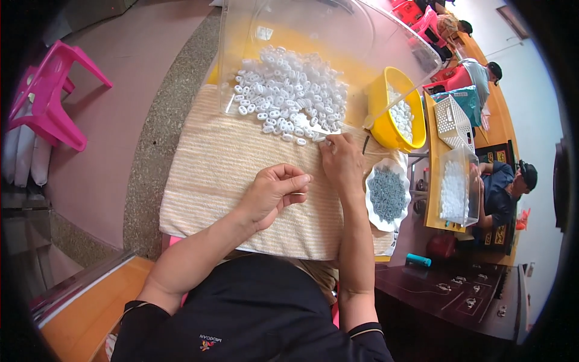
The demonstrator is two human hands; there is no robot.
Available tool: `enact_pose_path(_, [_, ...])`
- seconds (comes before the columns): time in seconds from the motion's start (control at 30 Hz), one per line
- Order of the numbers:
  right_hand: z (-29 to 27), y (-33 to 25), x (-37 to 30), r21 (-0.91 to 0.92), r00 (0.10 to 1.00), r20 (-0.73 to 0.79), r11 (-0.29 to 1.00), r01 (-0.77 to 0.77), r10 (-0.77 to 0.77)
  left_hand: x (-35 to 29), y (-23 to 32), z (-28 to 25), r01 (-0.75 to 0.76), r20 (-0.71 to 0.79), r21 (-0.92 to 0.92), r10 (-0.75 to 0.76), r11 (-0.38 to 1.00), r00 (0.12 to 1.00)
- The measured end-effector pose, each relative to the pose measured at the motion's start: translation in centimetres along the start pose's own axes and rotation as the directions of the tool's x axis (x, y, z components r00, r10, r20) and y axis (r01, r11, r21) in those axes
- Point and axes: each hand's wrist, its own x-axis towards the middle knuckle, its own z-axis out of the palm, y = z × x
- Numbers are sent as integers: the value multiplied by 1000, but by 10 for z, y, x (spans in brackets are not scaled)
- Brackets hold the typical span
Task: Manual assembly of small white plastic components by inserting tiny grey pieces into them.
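White pieces point(283, 90) lay heaped ahead; the right hand point(344, 161) seemed to pick at their edge, grip unclear. The left hand point(271, 192) was pinched together, contents unclear. Next, a light pinch seemed needed.

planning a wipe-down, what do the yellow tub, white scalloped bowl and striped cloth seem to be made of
Yellow tub: probably smooth, slightly glossy plastic, from its even colour and moulded rim. White scalloped bowl: smooth, likely plastic from its thin wavy edge, though ceramic is possible. Striped cloth: matt textile, perhaps cotton towelling, from its nubbly, ribbed surface.
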Motion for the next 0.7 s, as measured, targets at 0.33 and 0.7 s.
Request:
enact_pose_path(0.33, [-2, 6, -1, 40, 1000, 1, 999, 27, -27, -1, -1, 0, -3, 1, 17, 3, 1000, 1000])
enact_pose_path(0.7, [2, 22, -4, 164, 997, 20, 984, 72, -77, 0, -1, 0, -1, -9, 31, 1, 1000, 1000])
